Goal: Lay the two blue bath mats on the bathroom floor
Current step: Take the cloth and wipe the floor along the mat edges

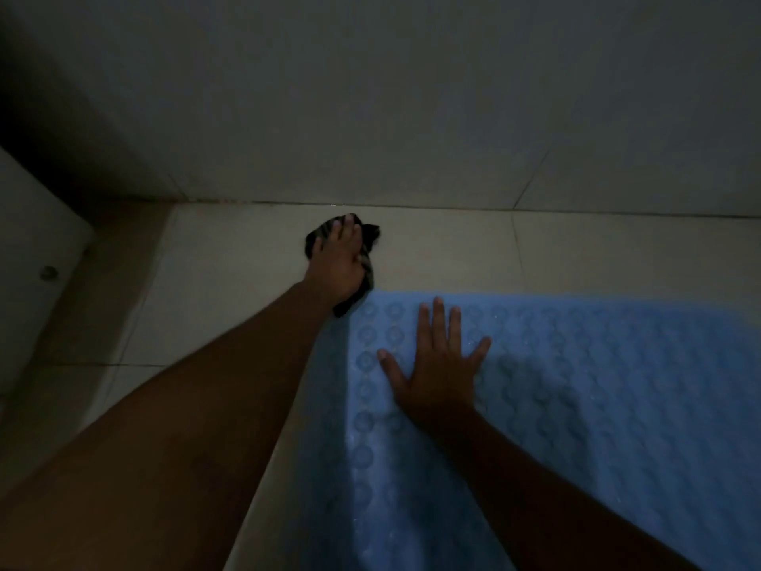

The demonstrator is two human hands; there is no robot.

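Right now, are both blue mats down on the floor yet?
One blue mat already lies flat on the tiled floor, near the wall. The right hand is pressed open on it. The left hand is holding a dark cloth against the tiles just past the mat's corner, as if wiping. No second mat shows in this view, so that one looks left to do.

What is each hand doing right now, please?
Left hand: closed on a dark cloth pressed to the floor tile.
Right hand: open, flat on the blue bath mat, holding nothing.
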